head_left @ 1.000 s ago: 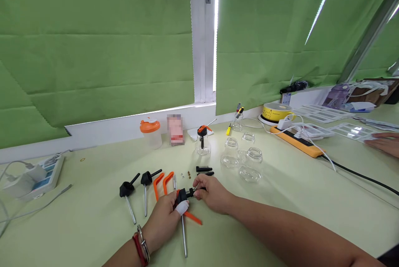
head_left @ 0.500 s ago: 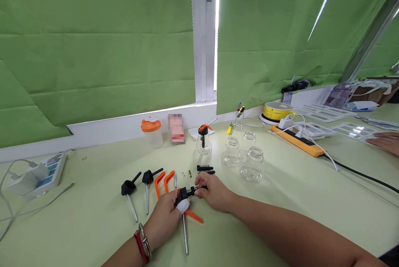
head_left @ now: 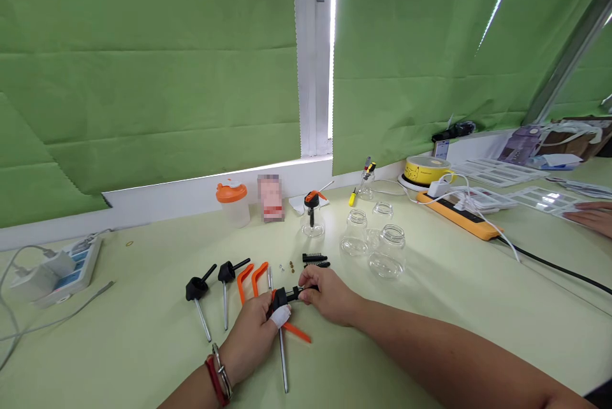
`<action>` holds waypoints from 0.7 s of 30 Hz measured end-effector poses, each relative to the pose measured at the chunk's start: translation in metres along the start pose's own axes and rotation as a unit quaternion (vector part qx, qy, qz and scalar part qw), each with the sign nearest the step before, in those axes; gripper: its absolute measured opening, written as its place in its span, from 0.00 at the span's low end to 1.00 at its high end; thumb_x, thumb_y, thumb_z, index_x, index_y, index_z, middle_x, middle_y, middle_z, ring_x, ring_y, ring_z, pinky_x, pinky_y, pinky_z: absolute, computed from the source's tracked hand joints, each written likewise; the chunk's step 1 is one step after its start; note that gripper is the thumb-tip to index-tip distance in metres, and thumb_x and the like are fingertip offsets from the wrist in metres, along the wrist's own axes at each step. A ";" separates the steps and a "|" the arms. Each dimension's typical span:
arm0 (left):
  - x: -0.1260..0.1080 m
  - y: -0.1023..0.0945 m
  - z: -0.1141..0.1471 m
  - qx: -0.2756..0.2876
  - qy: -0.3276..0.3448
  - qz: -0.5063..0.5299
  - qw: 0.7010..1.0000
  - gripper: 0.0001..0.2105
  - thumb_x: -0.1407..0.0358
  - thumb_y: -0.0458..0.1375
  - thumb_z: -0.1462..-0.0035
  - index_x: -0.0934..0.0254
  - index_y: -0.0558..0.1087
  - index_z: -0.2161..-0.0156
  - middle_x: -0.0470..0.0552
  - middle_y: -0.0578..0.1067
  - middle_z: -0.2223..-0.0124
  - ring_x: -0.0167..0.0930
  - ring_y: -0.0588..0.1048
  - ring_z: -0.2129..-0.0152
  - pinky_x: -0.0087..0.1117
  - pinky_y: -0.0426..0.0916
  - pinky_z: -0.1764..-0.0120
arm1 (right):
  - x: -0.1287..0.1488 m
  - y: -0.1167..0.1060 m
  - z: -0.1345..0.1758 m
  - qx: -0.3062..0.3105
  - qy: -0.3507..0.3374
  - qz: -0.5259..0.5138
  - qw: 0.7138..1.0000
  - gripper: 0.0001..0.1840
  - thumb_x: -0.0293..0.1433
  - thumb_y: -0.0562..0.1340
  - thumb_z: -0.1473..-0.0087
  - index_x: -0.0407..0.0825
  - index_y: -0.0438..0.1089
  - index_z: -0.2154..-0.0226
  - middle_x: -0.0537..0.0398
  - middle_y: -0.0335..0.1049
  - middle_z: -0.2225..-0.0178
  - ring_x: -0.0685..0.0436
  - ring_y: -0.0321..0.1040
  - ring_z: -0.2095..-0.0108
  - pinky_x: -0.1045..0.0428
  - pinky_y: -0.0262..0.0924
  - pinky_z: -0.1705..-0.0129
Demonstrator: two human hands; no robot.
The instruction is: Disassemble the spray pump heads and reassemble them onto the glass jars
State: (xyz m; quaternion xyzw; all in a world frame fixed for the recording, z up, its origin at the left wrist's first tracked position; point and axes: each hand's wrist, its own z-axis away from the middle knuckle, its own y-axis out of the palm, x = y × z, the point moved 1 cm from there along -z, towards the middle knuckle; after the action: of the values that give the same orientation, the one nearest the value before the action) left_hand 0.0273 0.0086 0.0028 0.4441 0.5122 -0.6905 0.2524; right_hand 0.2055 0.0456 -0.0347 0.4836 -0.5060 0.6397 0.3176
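Clasped by the left hand (head_left: 253,327), its stem (head_left: 293,294) pinched by the right hand (head_left: 329,295), a black fitting (head_left: 280,299) is held well short of the desk's (head_left: 124,345) far edge; little has just been shifted, so the handwork seems unfinished

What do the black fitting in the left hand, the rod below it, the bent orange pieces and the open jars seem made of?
Black fitting: probably moulded plastic; dull, even black.
Rod: apparently metal, smooth; silvery with bright highlights.
Bent orange pieces: likely plastic, smooth; solid, even colour.
Open jars: glass or clear plastic, can't tell which; see-through with glossy highlights.
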 end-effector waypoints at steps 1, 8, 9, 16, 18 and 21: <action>-0.001 0.000 0.000 -0.001 -0.002 0.001 1.000 0.13 0.56 0.51 0.45 0.64 0.69 0.69 0.48 0.70 0.71 0.32 0.67 0.73 0.30 0.62 0.68 | 0.000 0.000 0.000 -0.002 -0.002 0.002 1.000 0.06 0.25 0.61 0.54 0.49 0.64 0.69 0.60 0.65 0.75 0.51 0.60 0.74 0.54 0.56 0.69; 0.000 -0.001 -0.002 -0.001 -0.011 0.001 1.000 0.13 0.55 0.51 0.46 0.64 0.69 0.68 0.48 0.70 0.71 0.32 0.67 0.72 0.31 0.61 0.67 | 0.001 -0.001 0.000 -0.001 -0.008 0.008 1.000 0.06 0.26 0.61 0.54 0.49 0.65 0.69 0.61 0.64 0.75 0.51 0.58 0.74 0.55 0.54 0.70; 0.001 -0.001 -0.002 -0.003 -0.017 -0.003 1.000 0.13 0.55 0.51 0.46 0.64 0.69 0.69 0.47 0.69 0.71 0.32 0.66 0.73 0.31 0.61 0.68 | 0.002 -0.002 0.001 -0.004 -0.012 0.011 1.000 0.06 0.26 0.61 0.54 0.49 0.65 0.69 0.61 0.64 0.75 0.51 0.58 0.74 0.55 0.54 0.70; 0.002 -0.003 -0.001 -0.002 -0.018 -0.009 1.000 0.13 0.54 0.51 0.46 0.64 0.67 0.70 0.46 0.67 0.73 0.31 0.65 0.74 0.30 0.59 0.69 | 0.004 -0.003 0.002 -0.007 -0.019 0.022 1.000 0.07 0.26 0.61 0.53 0.49 0.64 0.68 0.61 0.64 0.75 0.51 0.59 0.73 0.55 0.54 0.70; 0.000 -0.002 -0.001 0.000 -0.021 -0.004 1.000 0.13 0.55 0.51 0.46 0.64 0.67 0.70 0.46 0.66 0.73 0.31 0.64 0.74 0.30 0.59 0.69 | 0.003 -0.003 0.002 -0.004 -0.017 0.024 1.000 0.08 0.26 0.61 0.53 0.49 0.64 0.67 0.61 0.64 0.74 0.51 0.59 0.73 0.54 0.54 0.69; -0.002 -0.002 -0.001 0.001 -0.023 0.003 1.000 0.13 0.55 0.51 0.46 0.64 0.66 0.70 0.45 0.66 0.74 0.30 0.64 0.75 0.29 0.59 0.70 | 0.003 -0.004 0.002 -0.006 -0.021 0.026 0.999 0.07 0.27 0.61 0.53 0.49 0.64 0.68 0.61 0.65 0.73 0.50 0.60 0.72 0.54 0.55 0.69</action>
State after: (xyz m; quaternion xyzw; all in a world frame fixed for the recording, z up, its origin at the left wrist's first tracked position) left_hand 0.0265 0.0104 0.0052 0.4296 0.5046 -0.7002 0.2656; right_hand 0.2088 0.0447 -0.0306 0.4816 -0.5285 0.6348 0.2928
